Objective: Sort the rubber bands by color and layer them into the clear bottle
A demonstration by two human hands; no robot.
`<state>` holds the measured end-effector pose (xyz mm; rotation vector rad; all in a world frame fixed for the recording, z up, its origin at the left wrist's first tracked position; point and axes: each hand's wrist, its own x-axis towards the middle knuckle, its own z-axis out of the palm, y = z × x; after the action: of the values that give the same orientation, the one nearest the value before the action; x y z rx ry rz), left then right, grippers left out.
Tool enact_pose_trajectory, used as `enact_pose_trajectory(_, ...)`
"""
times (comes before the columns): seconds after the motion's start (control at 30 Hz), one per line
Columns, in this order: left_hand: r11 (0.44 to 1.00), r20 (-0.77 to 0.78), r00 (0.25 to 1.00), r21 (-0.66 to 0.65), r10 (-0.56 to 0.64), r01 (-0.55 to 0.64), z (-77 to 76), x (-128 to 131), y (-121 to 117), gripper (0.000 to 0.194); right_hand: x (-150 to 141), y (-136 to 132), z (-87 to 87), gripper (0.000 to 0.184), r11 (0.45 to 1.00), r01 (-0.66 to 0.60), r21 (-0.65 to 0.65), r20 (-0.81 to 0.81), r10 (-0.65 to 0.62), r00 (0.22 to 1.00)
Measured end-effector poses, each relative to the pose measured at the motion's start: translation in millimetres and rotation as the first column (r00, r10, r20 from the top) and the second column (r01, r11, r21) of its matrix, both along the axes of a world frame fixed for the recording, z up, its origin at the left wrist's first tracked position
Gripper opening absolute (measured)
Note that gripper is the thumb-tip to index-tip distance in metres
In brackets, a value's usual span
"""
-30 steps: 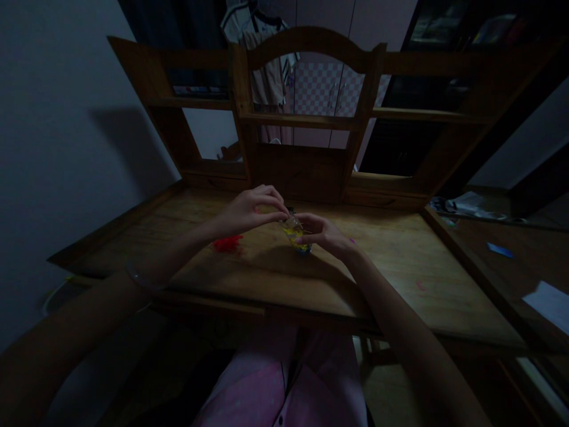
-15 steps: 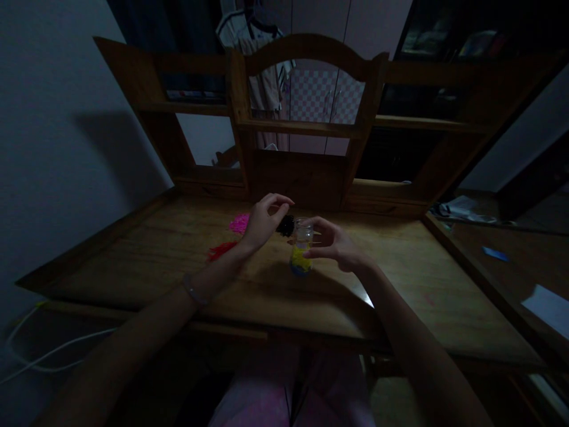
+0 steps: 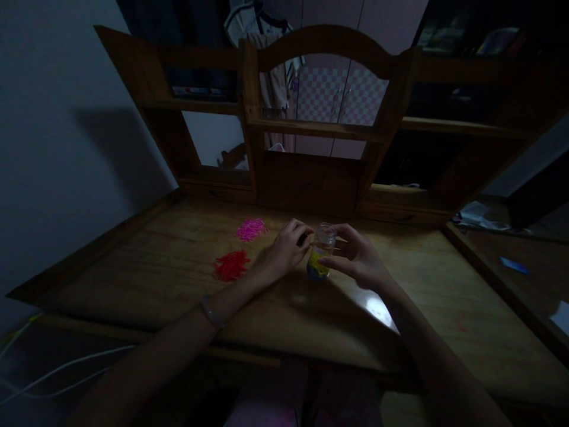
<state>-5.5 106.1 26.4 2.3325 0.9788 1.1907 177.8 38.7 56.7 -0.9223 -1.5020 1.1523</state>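
My right hand point(image 3: 362, 258) is wrapped round a small clear glass jar point(image 3: 326, 234), which stands upright on the desk without a lid. Blue bits lie at its bottom, with yellow pieces above them. Just left of the jar, my left hand point(image 3: 288, 246) is lowered with its fingers curled together over a black pile point(image 3: 303, 239), most of which it hides. Whether any black pieces are pinched in those fingers is hidden. To the left lie a pile of thin red pieces point(image 3: 231, 265) and, behind it, a pile of pink ones point(image 3: 251, 229).
The wooden desk point(image 3: 178, 255) carries a shelf unit point(image 3: 311, 127) along its back edge. White cables point(image 3: 66, 367) hang at the lower left. On a side surface at the right lies a blue card-like item point(image 3: 514, 265). The room is dim.
My left hand has drawn back from the jar's mouth and come down at the black pile. My right hand still holds the jar, now standing more upright. The view has shifted.
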Motion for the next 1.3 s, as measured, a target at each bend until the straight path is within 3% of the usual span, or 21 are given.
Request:
enact_pose_trajectory(0.37,0.991,-0.031,0.995,-0.096,0.094,-0.097,-18.8,-8.8,16.2,0.015,-0.5,4.5,-5.7,0.051,0.994,-0.044,-0.103,-0.048,0.039,0.998)
enact_pose_trajectory(0.53,0.989,-0.030,0.994,-0.097,0.107,-0.110,-28.7,-9.1,26.3,0.019,-0.4,7.2,-8.4,0.052,1.000,0.001,-0.010,-0.073,-0.002,0.997)
enact_pose_trajectory(0.67,0.985,0.019,0.989,-0.099,0.144,-0.141,-24.7,-10.3,26.8,0.016,0.1,10.0,-11.8,0.054,0.995,0.083,0.059,-0.047,-0.080,0.996)
enact_pose_trajectory(0.83,0.970,0.126,0.965,-0.103,0.232,-0.219,-14.2,-12.8,24.5,0.017,3.2,9.6,-7.9,0.049,0.991,0.131,-0.029,-0.097,-0.133,0.986)
enact_pose_trajectory(0.93,0.963,0.177,0.955,-0.177,0.236,-0.205,-15.1,-13.6,25.8,0.013,4.7,8.2,-4.9,0.043,0.987,0.156,-0.031,-0.066,-0.157,0.985)
enact_pose_trajectory(1.07,0.947,0.214,0.951,-0.282,0.221,-0.156,-20.8,-13.8,29.2,0.012,2.6,7.4,-4.2,0.044,0.992,0.117,-0.038,-0.035,-0.118,0.992)
enact_pose_trajectory(1.3,0.952,0.174,0.959,-0.248,0.226,-0.179,-19.2,-15.0,30.6,0.010,0.4,9.5,-9.2,0.046,0.996,0.073,-0.054,-0.061,-0.076,0.995)
